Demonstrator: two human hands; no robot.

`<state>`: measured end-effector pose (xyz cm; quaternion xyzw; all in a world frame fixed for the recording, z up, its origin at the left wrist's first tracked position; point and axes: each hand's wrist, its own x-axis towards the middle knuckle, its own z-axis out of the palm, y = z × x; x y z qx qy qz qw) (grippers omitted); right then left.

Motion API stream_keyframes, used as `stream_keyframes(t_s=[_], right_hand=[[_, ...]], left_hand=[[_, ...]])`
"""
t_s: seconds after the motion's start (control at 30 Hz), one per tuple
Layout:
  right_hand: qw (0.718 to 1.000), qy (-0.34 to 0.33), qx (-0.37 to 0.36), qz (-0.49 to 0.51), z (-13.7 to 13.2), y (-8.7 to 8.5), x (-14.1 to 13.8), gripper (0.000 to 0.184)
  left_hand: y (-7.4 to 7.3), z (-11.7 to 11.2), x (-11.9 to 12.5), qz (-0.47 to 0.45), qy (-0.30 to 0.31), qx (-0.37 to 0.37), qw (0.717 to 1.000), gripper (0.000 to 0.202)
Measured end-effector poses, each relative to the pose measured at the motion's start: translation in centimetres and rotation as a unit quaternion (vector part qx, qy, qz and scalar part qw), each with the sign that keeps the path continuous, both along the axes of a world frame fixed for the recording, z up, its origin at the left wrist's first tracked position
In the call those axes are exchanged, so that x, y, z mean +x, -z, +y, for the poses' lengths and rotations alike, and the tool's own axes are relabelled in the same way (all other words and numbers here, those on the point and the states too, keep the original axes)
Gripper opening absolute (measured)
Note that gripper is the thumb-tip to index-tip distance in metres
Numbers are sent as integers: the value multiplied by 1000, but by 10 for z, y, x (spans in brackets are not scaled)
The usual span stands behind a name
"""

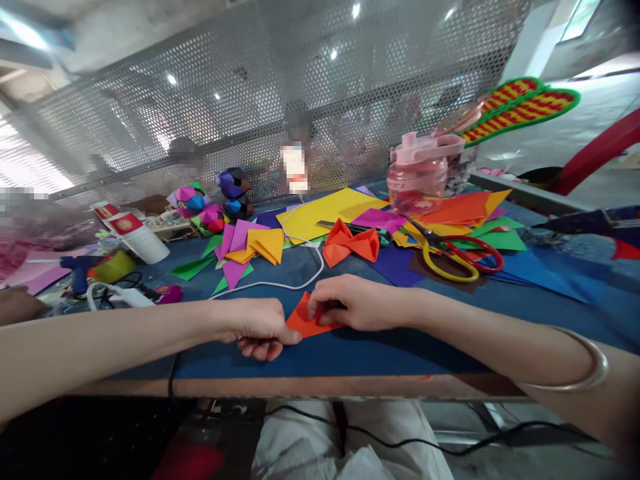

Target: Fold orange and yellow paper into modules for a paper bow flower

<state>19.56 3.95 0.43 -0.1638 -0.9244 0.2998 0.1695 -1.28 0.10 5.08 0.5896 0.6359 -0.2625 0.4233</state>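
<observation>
An orange sheet of folded paper (311,328) lies on the blue tabletop near its front edge. My left hand (265,328) is closed on the paper's left corner, thumb stretched along it. Over the paper's upper and right part is my right hand (353,303), its fingers curled and pressing on it; the palm hides part of the sheet. Just behind my hands sit folded orange paper pieces (350,243). Scissors with one yellow and one red handle (450,263) rest on paper to the right.
Purple and yellow folded papers (255,243) and a large yellow sheet (330,212) lie farther back, crossed by a white cable (300,287). A pink bottle (417,177) stands back right, stacked paper cups (143,240) back left. Another person's hand (20,305) shows at far left.
</observation>
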Motion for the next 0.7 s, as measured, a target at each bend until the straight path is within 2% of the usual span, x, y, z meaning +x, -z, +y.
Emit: stream_keyframes(t_s=[0.53, 0.7], right_hand=[[1000, -2, 1, 16, 0, 1, 0, 16], [1000, 0, -2, 22, -1, 1, 0, 17]], left_hand=[[3, -13, -38, 3, -24, -4, 1000, 45], [-2, -15, -51, -37, -23, 14, 999, 51]])
